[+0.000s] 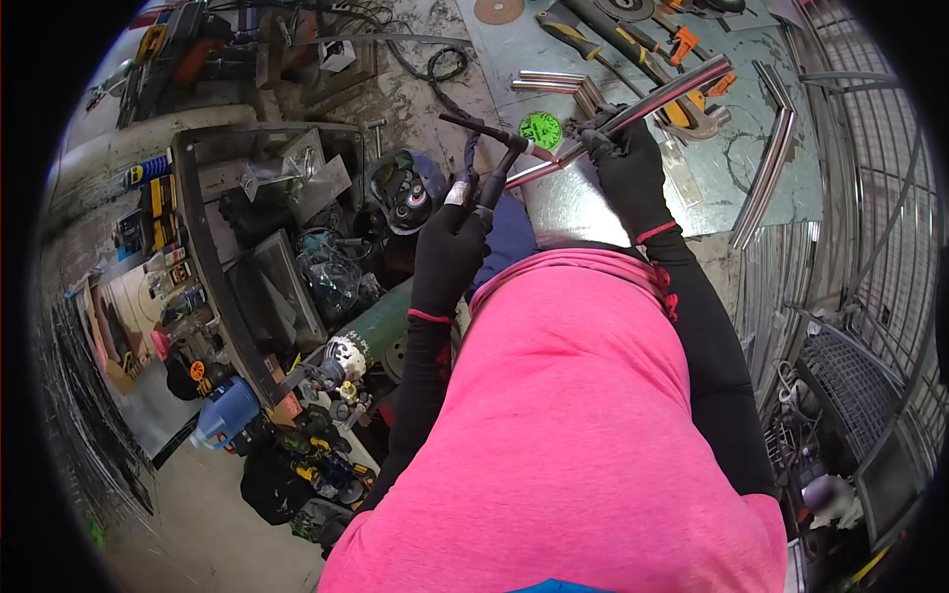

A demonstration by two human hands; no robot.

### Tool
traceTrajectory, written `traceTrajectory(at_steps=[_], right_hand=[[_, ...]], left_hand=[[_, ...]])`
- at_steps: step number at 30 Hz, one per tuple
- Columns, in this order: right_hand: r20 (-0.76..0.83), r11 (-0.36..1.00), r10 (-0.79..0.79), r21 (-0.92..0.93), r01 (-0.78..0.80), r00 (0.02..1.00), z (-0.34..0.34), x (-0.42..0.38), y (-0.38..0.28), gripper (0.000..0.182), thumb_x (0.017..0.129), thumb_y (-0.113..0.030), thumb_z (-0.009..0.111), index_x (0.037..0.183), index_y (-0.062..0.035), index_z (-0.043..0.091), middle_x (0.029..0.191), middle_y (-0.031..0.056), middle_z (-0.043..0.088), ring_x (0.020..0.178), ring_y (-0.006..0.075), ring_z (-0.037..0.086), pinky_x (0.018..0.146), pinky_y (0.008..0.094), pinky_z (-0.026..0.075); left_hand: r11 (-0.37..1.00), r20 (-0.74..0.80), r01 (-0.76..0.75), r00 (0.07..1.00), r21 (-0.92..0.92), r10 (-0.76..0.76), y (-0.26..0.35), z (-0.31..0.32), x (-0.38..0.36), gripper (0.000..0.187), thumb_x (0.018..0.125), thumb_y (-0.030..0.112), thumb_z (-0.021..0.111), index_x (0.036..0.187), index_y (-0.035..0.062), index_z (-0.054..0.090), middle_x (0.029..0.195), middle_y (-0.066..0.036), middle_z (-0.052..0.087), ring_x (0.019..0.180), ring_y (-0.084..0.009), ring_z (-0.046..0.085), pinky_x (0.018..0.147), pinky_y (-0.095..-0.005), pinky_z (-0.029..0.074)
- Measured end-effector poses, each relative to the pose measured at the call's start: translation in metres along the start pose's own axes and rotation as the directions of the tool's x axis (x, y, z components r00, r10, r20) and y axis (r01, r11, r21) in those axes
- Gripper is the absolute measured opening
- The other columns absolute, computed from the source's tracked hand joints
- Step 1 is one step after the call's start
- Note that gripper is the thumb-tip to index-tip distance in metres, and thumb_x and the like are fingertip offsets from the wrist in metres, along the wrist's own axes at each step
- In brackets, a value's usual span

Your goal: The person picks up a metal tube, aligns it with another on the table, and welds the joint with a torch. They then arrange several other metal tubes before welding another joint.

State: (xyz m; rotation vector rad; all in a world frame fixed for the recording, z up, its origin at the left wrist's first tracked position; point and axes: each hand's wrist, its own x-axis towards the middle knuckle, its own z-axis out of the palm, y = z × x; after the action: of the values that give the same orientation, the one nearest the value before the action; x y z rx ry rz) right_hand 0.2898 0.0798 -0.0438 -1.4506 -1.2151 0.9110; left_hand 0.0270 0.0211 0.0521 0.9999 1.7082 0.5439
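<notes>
My left hand (451, 247), in a black glove, is closed around the handle of a TIG torch (512, 146). The torch's nozzle points right, close to a shiny metal tube (682, 87). Gloved fingers of my right hand (631, 170) wrap the middle of that tube, which slants up to the right over the metal table (727, 212). Just behind the torch lies a round green disc (541, 129). Short metal tubes (547, 83) rest beyond it, and bent tubes (773, 153) lie to the right.
Hammers (568, 32) and clamps with orange grips (684, 44) lie at the table's back. On the left stands a dark-framed bin (222, 262) of scrap, with a green gas cylinder (381, 321) beside it. Wire mesh (900, 128) lines the right side.
</notes>
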Motion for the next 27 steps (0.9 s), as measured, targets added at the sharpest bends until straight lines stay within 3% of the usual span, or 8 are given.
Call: traceTrajectory(at_steps=[13,15,16,18,22,24,27], right_hand=[[0.001,1.000,0.026,-0.018,-0.026,1.000,0.0007,0.0026,-0.0012,0.045,0.095,-0.023,0.086,0.130,-0.0041,0.065,0.103,0.0131,0.081,0.093,0.0271,0.079,0.081,0.0385,0.059],[0.002,0.999,0.015,-0.042,-0.015,1.000,0.0004,0.0029,-0.0018,0.045,0.095,-0.023,0.086,0.130,-0.0043,0.065,0.103,0.0136,0.081,0.094,0.0283,0.079,0.081,0.0391,0.059],[0.002,0.999,0.015,-0.042,-0.015,1.000,0.0001,0.0027,-0.0020,0.045,0.095,-0.023,0.086,0.130,-0.0043,0.065,0.103,0.0136,0.081,0.094,0.0283,0.079,0.081,0.0391,0.059],[0.012,0.998,0.034,-0.061,-0.034,0.999,-0.0003,0.0030,-0.0023,0.045,0.095,-0.024,0.086,0.130,-0.0045,0.065,0.104,0.0139,0.081,0.095,0.0289,0.079,0.081,0.0397,0.059],[0.009,0.999,0.033,-0.040,-0.032,0.999,0.0006,0.0029,-0.0015,0.045,0.095,-0.024,0.086,0.130,-0.0048,0.065,0.104,0.0140,0.080,0.095,0.0291,0.079,0.081,0.0398,0.059],[0.008,0.999,0.035,-0.042,-0.034,0.999,0.0007,0.0030,-0.0009,0.046,0.095,-0.024,0.086,0.130,-0.0044,0.065,0.104,0.0138,0.081,0.095,0.0283,0.079,0.081,0.0392,0.059],[0.006,0.999,0.010,-0.032,-0.010,1.000,0.0010,0.0035,-0.0012,0.046,0.094,-0.024,0.086,0.130,-0.0041,0.065,0.104,0.0136,0.081,0.095,0.0278,0.080,0.081,0.0385,0.059]], left_hand=[[0.996,-0.005,-0.006,1.000,0.088,0.006,0.0034,0.0001,-0.0019,0.030,0.101,0.025,0.069,0.102,-0.0044,0.074,0.084,-0.007,0.072,0.066,-0.0114,0.068,0.057,-0.0289,0.051],[0.995,-0.007,-0.008,1.000,0.103,0.009,0.0029,0.0004,-0.0015,0.031,0.102,0.020,0.069,0.116,-0.0078,0.071,0.076,-0.007,0.068,0.060,-0.0113,0.061,0.055,-0.0329,0.047],[0.995,-0.006,-0.008,1.000,0.103,0.009,0.0021,0.0005,-0.0014,0.031,0.102,0.020,0.069,0.116,-0.0078,0.071,0.076,-0.007,0.068,0.060,-0.0113,0.061,0.055,-0.0329,0.047],[0.995,-0.017,-0.012,1.000,0.101,0.014,0.0014,0.0005,-0.0012,0.030,0.102,0.020,0.069,0.108,-0.0087,0.071,0.073,-0.008,0.067,0.060,-0.0121,0.061,0.056,-0.0336,0.047],[0.995,-0.024,-0.019,1.000,0.097,0.021,0.0045,0.0012,-0.0028,0.030,0.102,0.020,0.069,0.110,-0.0087,0.071,0.074,-0.008,0.067,0.060,-0.0120,0.061,0.056,-0.0335,0.047],[0.992,-0.009,-0.022,1.000,0.121,0.023,0.0033,0.0000,-0.0018,0.031,0.101,0.026,0.071,0.100,-0.0056,0.074,0.081,-0.007,0.071,0.065,-0.0119,0.068,0.057,-0.0298,0.052],[0.991,-0.011,-0.059,0.998,0.117,0.060,-0.0008,0.0004,-0.0003,0.032,0.101,0.027,0.071,0.101,-0.0058,0.074,0.081,-0.007,0.071,0.066,-0.0119,0.068,0.057,-0.0299,0.051]])
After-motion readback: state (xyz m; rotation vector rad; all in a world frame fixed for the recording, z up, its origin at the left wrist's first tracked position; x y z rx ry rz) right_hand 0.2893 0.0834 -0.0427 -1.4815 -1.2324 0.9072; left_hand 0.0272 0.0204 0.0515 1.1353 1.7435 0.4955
